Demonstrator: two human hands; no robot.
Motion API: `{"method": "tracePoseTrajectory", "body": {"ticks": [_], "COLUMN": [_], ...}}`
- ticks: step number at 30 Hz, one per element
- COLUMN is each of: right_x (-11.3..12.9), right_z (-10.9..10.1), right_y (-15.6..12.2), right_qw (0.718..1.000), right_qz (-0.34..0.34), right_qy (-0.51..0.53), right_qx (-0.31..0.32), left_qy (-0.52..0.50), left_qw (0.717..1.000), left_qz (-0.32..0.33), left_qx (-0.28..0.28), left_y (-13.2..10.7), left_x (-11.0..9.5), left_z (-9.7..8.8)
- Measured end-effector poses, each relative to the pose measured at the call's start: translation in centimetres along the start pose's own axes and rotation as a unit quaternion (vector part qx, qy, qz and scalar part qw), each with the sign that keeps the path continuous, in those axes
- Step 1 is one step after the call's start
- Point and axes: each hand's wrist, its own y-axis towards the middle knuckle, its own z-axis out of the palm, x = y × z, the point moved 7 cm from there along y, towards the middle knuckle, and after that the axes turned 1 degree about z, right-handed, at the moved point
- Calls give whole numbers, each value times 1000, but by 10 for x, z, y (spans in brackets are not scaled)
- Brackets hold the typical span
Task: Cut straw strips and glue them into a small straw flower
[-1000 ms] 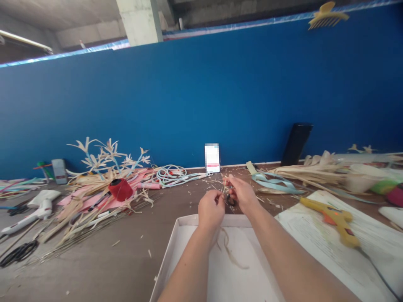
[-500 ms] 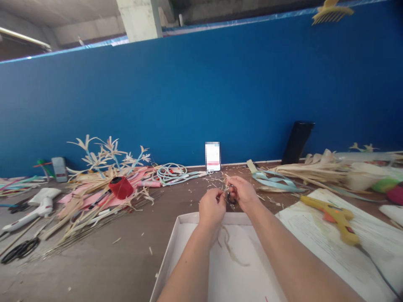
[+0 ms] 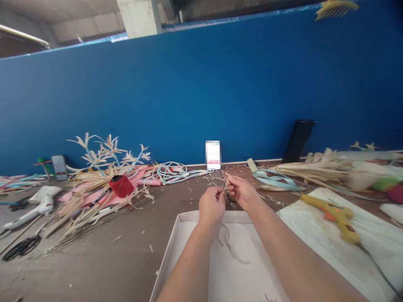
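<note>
My left hand is closed in a pinch above the far rim of a shallow white box. What its fingertips grip is too small to make out. Close on its right, my right hand is also closed, thumb and forefinger pinched around a tiny pale bit. Something dark shows under its curled fingers, mostly hidden. Inside the box lies a thin curled tan strand, its upper end near my left wrist. Pale scraps litter the tabletop behind my hands.
A yellow glue gun rests on paper at right, near pale husk strips and blue ribbon. A phone leans on the blue partition. Left are husk flowers, a red spool and black-handled scissors.
Both hands stay close together over the box rim. The right fingers have shifted slightly, and the dark thing under them shows less than before. The view has tilted a little.
</note>
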Motion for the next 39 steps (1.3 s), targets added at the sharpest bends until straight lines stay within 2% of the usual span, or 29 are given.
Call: {"method": "tracePoseTrajectory", "body": {"ticks": [6,9,13,17,20,24,26,29,33,36,39], "right_x": [0,0,1,0,-3,-2,0,2,3,7,13], "right_z": [0,-1,-4,-12,-14,-14,-14,-17,-27,-30,-25], "right_y": [0,0,1,4,6,6,6,6,7,6,1], "right_qw": [1000,999,993,987,987,986,984,980,967,945,913], "right_qz": [6,-10,-39,-56,-52,-61,-72,-92,-117,-165,-222], "right_qy": [-1,-36,-96,-111,-116,-128,-136,-141,-172,-227,-303], "right_qx": [-3,-16,-58,-102,-99,-89,-88,-109,-148,-167,-160], "left_qy": [6,5,0,-15,-46,-78,-74,-40,63,116,135], "left_qw": [1000,1000,1000,999,997,989,987,988,988,983,981], "left_qz": [2,6,8,6,-19,-84,-108,-125,-132,-131,-130], "left_qx": [0,-1,-10,-29,-51,-92,-96,-79,-53,-48,-58], "left_y": [0,0,-1,0,3,10,12,12,8,7,7], "left_x": [0,-1,0,2,11,31,38,40,37,37,35], "left_z": [0,0,-2,-3,-9,-28,-35,-40,-37,-35,-40]}}
